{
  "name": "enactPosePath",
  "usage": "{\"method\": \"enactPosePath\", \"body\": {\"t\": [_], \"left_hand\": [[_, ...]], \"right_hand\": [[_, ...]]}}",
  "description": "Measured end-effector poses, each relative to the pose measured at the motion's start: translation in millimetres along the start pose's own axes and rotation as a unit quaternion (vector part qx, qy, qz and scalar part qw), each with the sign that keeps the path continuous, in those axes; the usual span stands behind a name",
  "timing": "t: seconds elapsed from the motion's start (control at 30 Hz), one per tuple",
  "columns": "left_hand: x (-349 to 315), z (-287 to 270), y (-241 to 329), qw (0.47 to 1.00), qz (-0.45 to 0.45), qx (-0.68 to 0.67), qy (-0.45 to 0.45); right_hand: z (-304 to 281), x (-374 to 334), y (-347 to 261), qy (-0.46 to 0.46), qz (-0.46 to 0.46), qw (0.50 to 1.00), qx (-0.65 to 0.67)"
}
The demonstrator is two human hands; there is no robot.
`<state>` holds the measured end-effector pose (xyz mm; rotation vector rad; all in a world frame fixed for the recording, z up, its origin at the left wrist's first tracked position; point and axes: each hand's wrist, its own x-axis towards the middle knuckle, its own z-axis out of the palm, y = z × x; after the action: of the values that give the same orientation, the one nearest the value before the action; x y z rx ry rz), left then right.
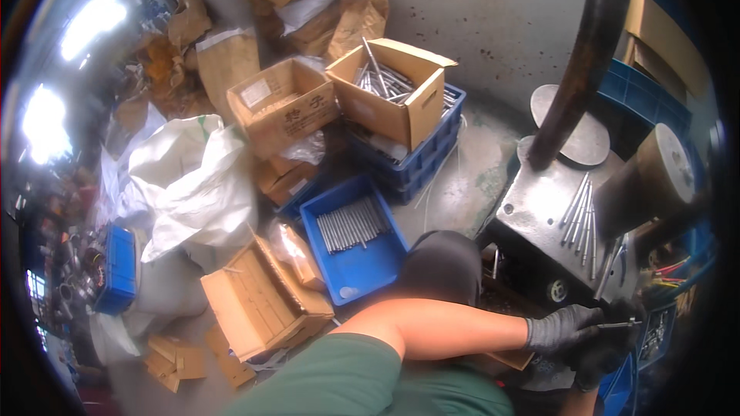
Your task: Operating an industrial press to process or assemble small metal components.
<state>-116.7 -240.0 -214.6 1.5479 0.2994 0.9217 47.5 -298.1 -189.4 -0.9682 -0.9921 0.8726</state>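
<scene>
My left hand [566, 328], in a grey knit glove, reaches across to the right with its fingers closed at the near end of a thin metal rod [621, 325]. Close below it is my right hand [593, 366], in a dark glove; shadow hides its fingers, so its grip does not show. Several slim metal shafts [580, 219] lie fanned out on a worn metal plate [532, 204] just beyond my hands. A longer metal bar [609, 270] rests at the plate's right edge.
A dark post [578, 69] and a thick cylinder [646, 177] rise from the plate. Left of my knee, a blue bin [378, 258] holds a row of rods. Cartons [420, 112], an open box [254, 300] and a white sack [189, 177] crowd the floor.
</scene>
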Motion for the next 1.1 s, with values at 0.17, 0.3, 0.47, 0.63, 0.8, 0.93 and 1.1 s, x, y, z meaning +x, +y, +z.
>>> {"method": "enactPosePath", "body": {"t": [0.17,0.3,0.47,0.63,0.8,0.93,1.1], "left_hand": [[3,8,0,0.997,-0.070,-0.040,-0.002],[11,13,7,0.982,-0.002,-0.190,0.011],[17,0,11,1.000,0.003,0.000,0.027],[19,-10,11,0.995,-0.092,0.032,0.020],[16,-11,13,0.978,-0.070,0.182,0.074],[14,-17,6,0.976,-0.131,0.163,0.057],[4,-14,-4,0.964,-0.108,0.242,0.009]], "right_hand": [[-6,6,4,0.096,0.004,0.989,-0.114],[-2,6,8,0.022,0.042,0.998,-0.034],[4,8,2,0.013,0.022,0.988,-0.155],[-6,25,-16,-0.063,0.011,0.966,-0.252],[-22,31,-38,0.068,0.075,0.991,-0.083],[-46,53,-24,0.170,-0.067,0.968,-0.173],[-71,67,3,0.109,0.081,0.969,-0.205]]}}
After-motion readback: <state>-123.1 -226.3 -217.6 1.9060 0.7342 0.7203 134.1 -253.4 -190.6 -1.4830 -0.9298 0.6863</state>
